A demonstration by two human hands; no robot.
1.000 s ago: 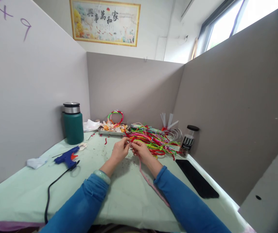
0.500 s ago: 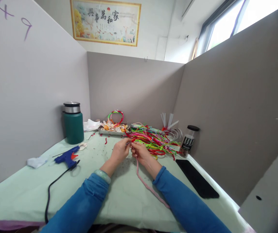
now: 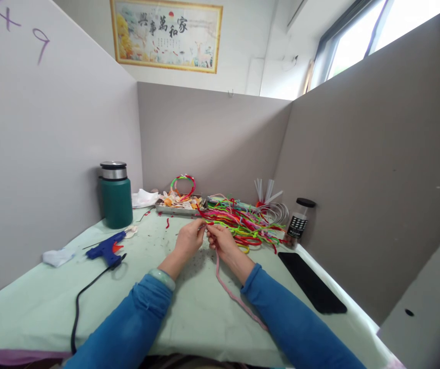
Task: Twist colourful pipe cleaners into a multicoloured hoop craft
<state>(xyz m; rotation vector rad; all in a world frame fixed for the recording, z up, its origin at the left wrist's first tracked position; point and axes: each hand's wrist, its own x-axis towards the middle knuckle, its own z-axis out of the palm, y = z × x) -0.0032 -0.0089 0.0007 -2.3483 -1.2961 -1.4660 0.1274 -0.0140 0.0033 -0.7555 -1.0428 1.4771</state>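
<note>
The left hand (image 3: 189, 240) and right hand (image 3: 223, 241) meet above the pale green table cover (image 3: 189, 328), fingertips adjacent. The right hand pinches a long, soft pink fuzzy strip (image 3: 230, 293), which runs from beneath its fingers down to the right forearm's blue sleeve (image 3: 281, 315). The left hand's thumb and fingers are bent toward the same point; whether they grip anything cannot be told. A small red fuzzy piece (image 3: 210, 223) shows at the fingertips. Beyond the hands lies a tangled pile of multicoloured fuzzy stems (image 3: 243, 218), beside a shallow metal tray (image 3: 177, 210) of small pieces. A blue glue gun with an orange trigger (image 3: 106, 250) lies to the left.
</note>
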